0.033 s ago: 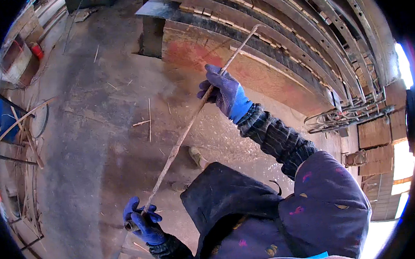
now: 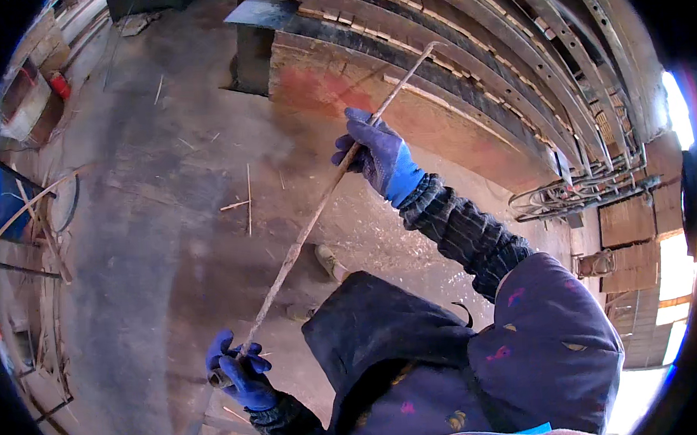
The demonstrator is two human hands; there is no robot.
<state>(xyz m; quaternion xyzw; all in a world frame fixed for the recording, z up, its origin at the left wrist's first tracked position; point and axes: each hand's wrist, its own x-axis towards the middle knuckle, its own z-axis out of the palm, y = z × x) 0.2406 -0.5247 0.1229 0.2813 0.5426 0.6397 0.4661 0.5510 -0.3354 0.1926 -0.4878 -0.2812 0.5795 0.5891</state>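
Nearby, layered plates (image 2: 482, 68), crossed sticks (image 2: 249, 197), left fingers (image 2: 219, 346) and right fingers (image 2: 362, 130) gripping a rod (image 2: 292, 255)

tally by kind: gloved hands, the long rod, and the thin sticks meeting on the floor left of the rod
left hand and right hand, gloved: 2
long rod: 1
longer thin stick and shorter thin stick: 2
total: 5

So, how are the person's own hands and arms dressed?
The right hand wears a violet fabric glove with a bright blue cuff; the left hand, a blue-violet glove. Dark sleeves cover both forearms, gathered and grey-striped on the right; the right upper sleeve is dark purple with pink motifs.
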